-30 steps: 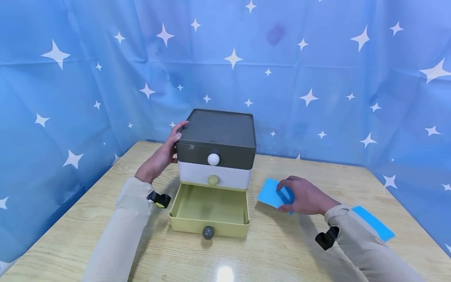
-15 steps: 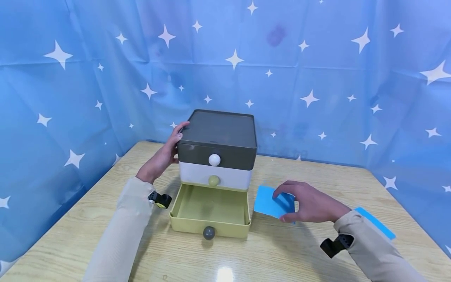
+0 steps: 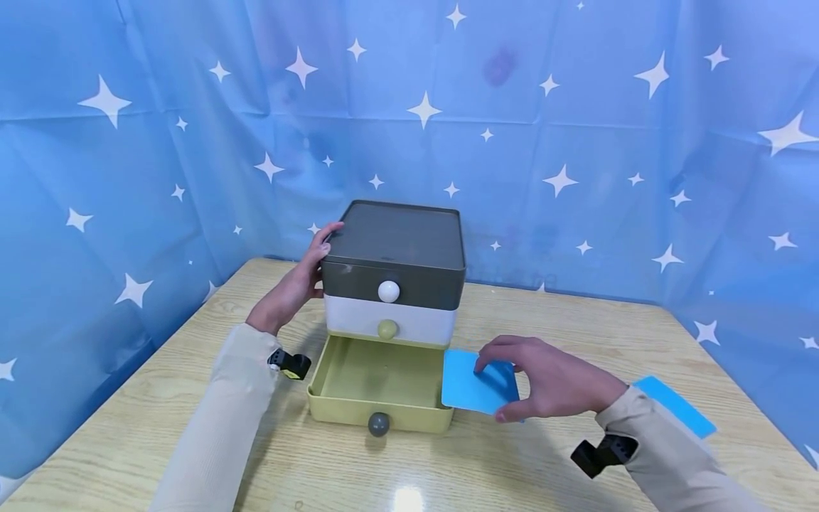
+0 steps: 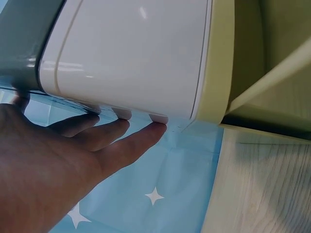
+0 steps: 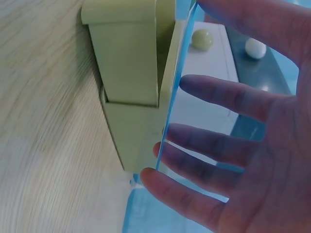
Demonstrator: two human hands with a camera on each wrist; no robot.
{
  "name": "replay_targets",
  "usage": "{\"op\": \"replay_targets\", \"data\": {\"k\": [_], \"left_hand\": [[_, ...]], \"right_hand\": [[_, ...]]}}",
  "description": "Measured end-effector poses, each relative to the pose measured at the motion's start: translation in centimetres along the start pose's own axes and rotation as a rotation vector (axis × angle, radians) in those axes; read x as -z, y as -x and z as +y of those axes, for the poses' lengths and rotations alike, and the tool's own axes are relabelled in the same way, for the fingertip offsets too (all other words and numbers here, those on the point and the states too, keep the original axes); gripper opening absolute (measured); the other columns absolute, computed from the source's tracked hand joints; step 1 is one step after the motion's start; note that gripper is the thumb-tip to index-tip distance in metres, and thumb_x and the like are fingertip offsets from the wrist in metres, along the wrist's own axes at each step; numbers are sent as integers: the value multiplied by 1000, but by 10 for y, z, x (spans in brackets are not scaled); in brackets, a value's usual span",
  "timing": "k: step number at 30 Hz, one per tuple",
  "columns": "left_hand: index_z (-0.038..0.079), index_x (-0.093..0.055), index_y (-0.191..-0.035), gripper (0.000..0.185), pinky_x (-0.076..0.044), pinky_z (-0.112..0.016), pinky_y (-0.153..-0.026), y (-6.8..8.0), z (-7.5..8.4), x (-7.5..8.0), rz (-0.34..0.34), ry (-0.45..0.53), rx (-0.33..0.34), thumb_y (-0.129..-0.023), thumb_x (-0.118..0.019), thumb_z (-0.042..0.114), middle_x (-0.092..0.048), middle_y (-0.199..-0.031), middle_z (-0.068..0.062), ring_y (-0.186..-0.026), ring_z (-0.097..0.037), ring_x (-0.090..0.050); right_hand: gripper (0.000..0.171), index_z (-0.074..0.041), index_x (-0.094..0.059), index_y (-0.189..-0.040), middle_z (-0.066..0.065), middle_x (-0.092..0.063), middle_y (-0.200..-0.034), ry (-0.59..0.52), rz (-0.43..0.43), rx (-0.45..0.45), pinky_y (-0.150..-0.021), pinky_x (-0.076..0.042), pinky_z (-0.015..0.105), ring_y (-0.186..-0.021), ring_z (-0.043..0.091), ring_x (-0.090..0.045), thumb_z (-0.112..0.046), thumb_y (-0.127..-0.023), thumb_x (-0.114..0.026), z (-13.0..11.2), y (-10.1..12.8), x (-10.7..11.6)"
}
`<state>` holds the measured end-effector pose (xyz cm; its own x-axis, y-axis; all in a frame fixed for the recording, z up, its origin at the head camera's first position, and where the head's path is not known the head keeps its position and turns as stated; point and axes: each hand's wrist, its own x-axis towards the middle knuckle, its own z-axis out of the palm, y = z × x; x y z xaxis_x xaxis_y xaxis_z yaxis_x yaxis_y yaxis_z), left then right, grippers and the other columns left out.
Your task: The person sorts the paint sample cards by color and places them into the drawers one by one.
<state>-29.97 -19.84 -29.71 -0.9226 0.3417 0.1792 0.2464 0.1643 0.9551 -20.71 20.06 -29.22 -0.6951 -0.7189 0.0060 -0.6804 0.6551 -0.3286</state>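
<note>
A small drawer unit (image 3: 397, 245) stands on the table, with a grey top drawer, a white middle drawer and a yellow-green bottom drawer (image 3: 345, 411) pulled open and empty. My left hand (image 3: 291, 288) rests flat against the unit's left side, thumb at the top edge; in the left wrist view its straight fingers (image 4: 121, 138) lie against the white side (image 4: 136, 58). My right hand (image 3: 537, 377) pinches a blue card (image 3: 470, 387), whose left part hangs over the open drawer's right rim. In the right wrist view the blue card (image 5: 176, 82) shows edge-on beside the drawer (image 5: 126, 73).
A second blue card (image 3: 678, 407) lies on the wooden table (image 3: 480, 462) at the right, behind my right sleeve. A blue star-print curtain (image 3: 576, 142) closes in the back and both sides. The open drawer's grey knob (image 3: 378, 424) points towards me.
My right hand has carried the blue card leftward and slightly towards me, from beside the unit to over the open drawer's right rim. The left hand has stayed put.
</note>
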Motion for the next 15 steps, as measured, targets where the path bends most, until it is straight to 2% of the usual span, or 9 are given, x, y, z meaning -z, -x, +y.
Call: {"op": "replay_targets", "data": {"k": [15], "left_hand": [[52, -12, -154, 52, -42, -45, -91, 1, 1, -1, -2, -5, -2, -103, -20, 59, -22, -162, -11, -142, -43, -37]], "right_hand": [[47, -31, -62, -121, -1, -60, -133, -55, -16, 20, -93, -54, 43, -116, 22, -57, -43, -80, -81, -15, -21, -14]]}}
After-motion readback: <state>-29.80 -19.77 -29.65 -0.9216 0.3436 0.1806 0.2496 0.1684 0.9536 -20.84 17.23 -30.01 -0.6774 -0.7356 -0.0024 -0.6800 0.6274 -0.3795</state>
